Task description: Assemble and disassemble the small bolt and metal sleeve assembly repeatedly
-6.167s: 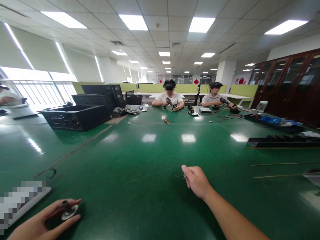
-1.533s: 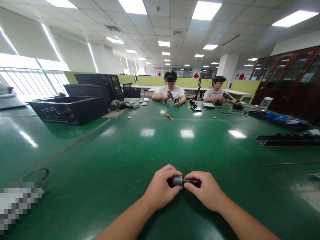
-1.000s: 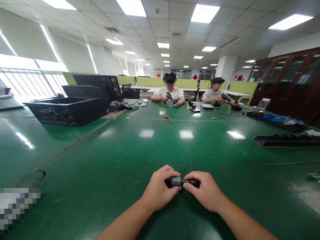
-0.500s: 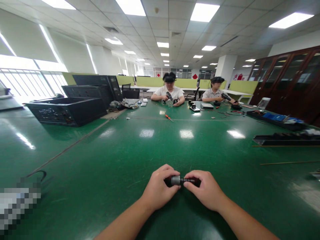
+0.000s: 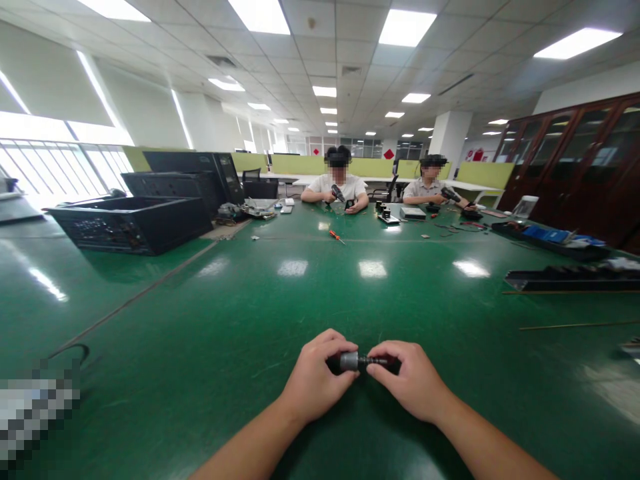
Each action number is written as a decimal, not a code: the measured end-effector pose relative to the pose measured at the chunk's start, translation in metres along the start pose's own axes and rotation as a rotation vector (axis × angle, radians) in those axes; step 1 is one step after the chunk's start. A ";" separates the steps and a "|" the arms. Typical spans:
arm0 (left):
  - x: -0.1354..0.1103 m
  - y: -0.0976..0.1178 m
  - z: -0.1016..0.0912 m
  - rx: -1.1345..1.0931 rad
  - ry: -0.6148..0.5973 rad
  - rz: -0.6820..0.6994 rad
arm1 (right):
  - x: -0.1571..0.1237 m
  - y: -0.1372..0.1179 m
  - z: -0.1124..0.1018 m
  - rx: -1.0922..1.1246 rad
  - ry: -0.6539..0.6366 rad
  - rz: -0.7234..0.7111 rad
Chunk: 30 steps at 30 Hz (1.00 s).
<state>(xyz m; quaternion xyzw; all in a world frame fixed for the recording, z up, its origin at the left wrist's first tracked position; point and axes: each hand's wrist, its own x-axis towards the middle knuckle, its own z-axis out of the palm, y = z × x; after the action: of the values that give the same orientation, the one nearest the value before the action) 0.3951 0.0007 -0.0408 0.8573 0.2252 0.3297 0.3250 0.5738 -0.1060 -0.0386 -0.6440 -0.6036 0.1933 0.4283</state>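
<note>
A small metal part (image 5: 350, 361), with a grey cylinder and a thin dark shaft, sits between my two hands low over the green table (image 5: 280, 300). My left hand (image 5: 317, 380) is closed round the cylinder end. My right hand (image 5: 410, 380) pinches the dark shaft end with thumb and fingers. Most of the part is hidden by my fingers.
Black computer cases (image 5: 135, 223) stand at the left. Two people (image 5: 337, 190) sit at the far side with power screwdrivers. An orange screwdriver (image 5: 336, 236) lies mid-table. Black trays (image 5: 570, 279) and thin rods (image 5: 575, 325) lie at the right. A black cable loop (image 5: 75, 348) is near left.
Six seconds ago my hands were apart, the left on a round part at the lower left. Over the last 1.5 s both hands stay closed on the part, barely moving.
</note>
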 end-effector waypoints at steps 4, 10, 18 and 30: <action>0.000 0.001 -0.001 -0.002 -0.003 0.001 | 0.001 -0.001 0.000 -0.001 -0.009 0.000; -0.003 0.004 0.002 -0.016 0.017 -0.018 | -0.003 0.002 0.001 0.000 -0.045 0.021; -0.008 0.002 0.006 0.001 0.030 -0.036 | -0.007 0.013 0.002 -0.029 -0.123 0.052; -0.008 0.002 0.006 -0.006 0.027 -0.037 | -0.007 0.013 0.001 -0.042 -0.117 0.043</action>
<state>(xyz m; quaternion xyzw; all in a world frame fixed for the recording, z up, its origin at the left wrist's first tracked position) 0.3940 -0.0079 -0.0466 0.8474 0.2446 0.3360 0.3304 0.5799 -0.1113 -0.0512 -0.6532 -0.6177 0.2268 0.3746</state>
